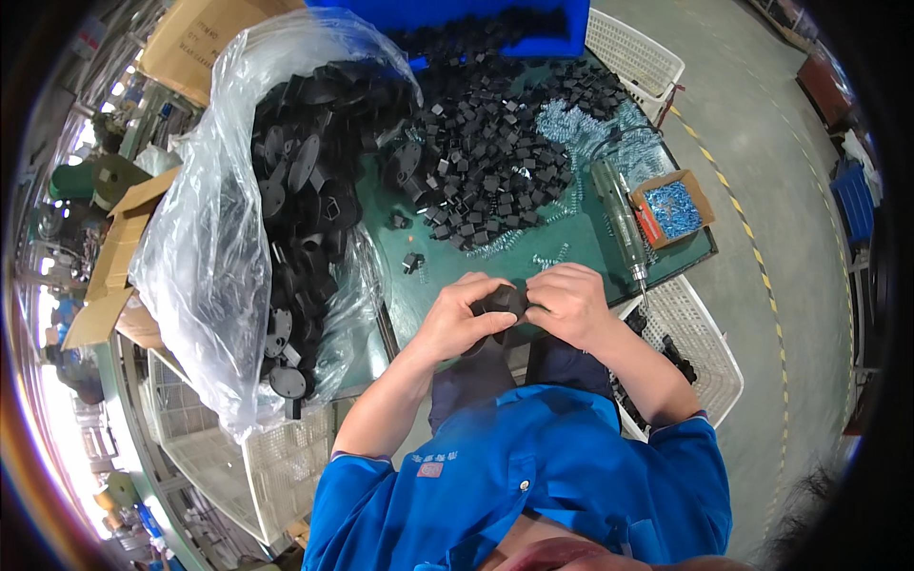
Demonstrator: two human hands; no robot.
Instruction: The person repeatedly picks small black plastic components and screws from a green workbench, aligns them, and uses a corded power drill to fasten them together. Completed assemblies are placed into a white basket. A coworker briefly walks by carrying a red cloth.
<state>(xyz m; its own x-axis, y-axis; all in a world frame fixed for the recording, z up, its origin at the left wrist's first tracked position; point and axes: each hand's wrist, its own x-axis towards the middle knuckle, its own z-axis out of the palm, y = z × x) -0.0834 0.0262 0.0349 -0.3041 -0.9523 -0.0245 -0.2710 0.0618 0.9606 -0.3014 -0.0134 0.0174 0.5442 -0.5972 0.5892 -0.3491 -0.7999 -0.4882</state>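
Item one, what I cannot read: the small black part I watch between both hands is mostly covered by fingers, so I make out only a dark rounded top and no detail of its underside. My left hand curls around its left side, thumb and fingers pinching it; my right hand closes over its right side, fingers bent down on it. The part sits just past the near edge of the desk, above my lap, held clear of the green surface. Item two: a clear plastic bag slumped over the desk's left edge, holding black disc-shaped parts; those deeper in the bag are blurred by the film. Item three: a heap of small black square pieces across the middle and far side of the desk, too many and too small to tell apart. Item four: pale metal springs toward the far right, tangled. Item five: an electric screwdriver lying near the right edge, tip toward me. Item six: a small cardboard box of blue-silver screws at the right corner. Item seven: a blue bin at the far edge, cut off by the frame. Item eight: a white lattice basket beside my right knee, contents partly hidden by my arm.
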